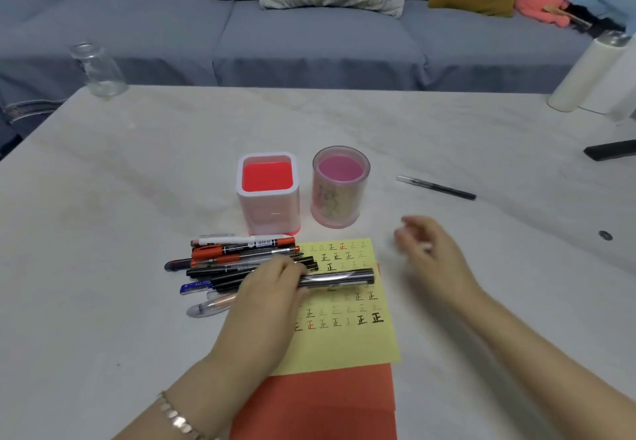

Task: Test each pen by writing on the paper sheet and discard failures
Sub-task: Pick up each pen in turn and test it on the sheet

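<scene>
- Head view, the only one.
- Left hand point(272, 290) lies palm down over the right end of the pen pile point(237, 259), fingers curled round one end of a dark pen point(339, 278).
- Dark pen is glossy and lies crosswise over the upper half of the yellow sheet point(347, 340), free end pointing right. Can't tell if it touches the paper.
- Yellow sheet has rows of 正 marks: mostly black, a few red, some faint.
- It sits on a red sheet point(320, 401) that sticks out at the near edge.
- Pen pile has black, orange, blue and clear barrels, roughly parallel, left of the yellow sheet. Some ends overlap its left edge.
- Right hand point(435, 257) is motion-blurred, over the table point(137, 198) just right of the yellow sheet. Fingers loosely curled, holding nothing.
- Lone pen point(435, 187), black with a clear end, lies flat on the table beyond the right hand, well apart from the pile.
- Red holder point(267, 195) (square) and pink holder point(340, 186) (round) stand side by side just behind the pile and yellow sheet.
- Bracelet point(177, 419) on the left wrist.
- Jar point(98, 69) at the far-left corner, white bottle point(585, 71) at far right, sofa point(309, 44) behind the table.
</scene>
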The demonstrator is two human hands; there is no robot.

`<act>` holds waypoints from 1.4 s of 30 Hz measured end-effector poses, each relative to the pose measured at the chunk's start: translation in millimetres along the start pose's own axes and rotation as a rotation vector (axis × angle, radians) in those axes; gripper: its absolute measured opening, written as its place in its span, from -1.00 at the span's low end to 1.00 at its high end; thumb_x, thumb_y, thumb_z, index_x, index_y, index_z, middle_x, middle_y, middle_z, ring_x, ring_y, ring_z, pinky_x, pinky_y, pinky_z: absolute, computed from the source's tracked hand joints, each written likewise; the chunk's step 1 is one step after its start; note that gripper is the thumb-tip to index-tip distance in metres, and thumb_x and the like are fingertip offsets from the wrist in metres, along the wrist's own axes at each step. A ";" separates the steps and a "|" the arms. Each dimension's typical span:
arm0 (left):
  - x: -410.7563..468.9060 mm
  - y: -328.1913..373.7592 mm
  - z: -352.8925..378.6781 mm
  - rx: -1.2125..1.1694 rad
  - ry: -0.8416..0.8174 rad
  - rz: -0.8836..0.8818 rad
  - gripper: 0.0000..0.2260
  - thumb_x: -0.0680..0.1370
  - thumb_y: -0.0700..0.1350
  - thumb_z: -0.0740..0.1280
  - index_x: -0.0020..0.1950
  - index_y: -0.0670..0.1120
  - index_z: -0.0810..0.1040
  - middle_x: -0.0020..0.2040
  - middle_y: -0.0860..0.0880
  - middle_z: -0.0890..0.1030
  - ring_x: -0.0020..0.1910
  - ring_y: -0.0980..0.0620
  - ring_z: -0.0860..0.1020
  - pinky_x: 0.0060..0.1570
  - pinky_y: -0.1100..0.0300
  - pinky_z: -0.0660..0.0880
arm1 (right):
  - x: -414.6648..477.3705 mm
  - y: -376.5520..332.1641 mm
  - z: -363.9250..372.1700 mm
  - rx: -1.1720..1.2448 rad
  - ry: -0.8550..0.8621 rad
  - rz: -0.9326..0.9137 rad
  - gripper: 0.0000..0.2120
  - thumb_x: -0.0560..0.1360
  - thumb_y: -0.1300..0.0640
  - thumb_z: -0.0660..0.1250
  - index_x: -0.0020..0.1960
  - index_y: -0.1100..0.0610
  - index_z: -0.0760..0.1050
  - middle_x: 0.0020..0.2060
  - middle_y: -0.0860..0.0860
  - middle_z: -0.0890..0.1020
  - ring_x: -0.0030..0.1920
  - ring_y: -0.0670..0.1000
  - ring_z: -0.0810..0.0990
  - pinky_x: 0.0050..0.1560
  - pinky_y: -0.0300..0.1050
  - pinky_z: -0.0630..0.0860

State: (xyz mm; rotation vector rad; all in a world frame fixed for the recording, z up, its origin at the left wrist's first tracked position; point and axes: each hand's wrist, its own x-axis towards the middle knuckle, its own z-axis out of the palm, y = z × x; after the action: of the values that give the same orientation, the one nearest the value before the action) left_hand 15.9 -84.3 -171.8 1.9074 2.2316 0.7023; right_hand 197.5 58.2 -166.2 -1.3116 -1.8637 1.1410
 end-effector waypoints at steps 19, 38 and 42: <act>4.6 -81.0 -27.3 0.201 0.257 -0.283 -0.82 0.49 -0.23 0.22 -0.02 -0.19 0.60 -0.10 -0.14 0.58 -0.20 -0.20 0.52 -0.08 -0.02 0.41 | 43.1 30.0 -24.1 -0.664 0.054 -0.025 -0.69 0.53 0.32 0.09 0.26 0.24 0.39 0.14 0.22 0.40 0.01 0.22 0.46 -0.10 -0.04 0.34; -8.6 3.2 -32.1 -0.177 0.104 0.171 -0.72 0.56 -0.08 0.08 0.01 -0.14 0.56 -0.20 0.07 0.52 -0.17 0.09 0.47 -0.09 0.32 0.32 | -54.1 -92.2 18.3 0.311 -0.452 -0.015 -0.91 0.40 0.31 0.42 -0.15 0.15 0.58 -0.49 -0.03 0.60 -0.51 -0.09 0.50 -0.42 -0.31 0.43; -18.2 11.2 -28.9 -0.407 0.012 0.020 -0.72 0.57 -0.01 0.10 0.15 -0.10 0.48 -0.11 0.19 0.40 -0.07 0.25 0.37 -0.02 0.49 0.24 | -60.6 -86.1 24.9 0.584 -0.298 0.080 -0.91 0.43 0.29 0.33 -0.24 0.20 0.51 -0.52 0.01 0.51 -0.54 -0.09 0.45 -0.48 -0.33 0.40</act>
State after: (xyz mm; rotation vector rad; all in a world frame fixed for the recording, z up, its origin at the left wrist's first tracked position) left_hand 18.4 -108.3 -145.2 1.7261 1.8921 1.0750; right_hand 160.0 -19.3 -100.6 -0.9204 -1.4936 1.8305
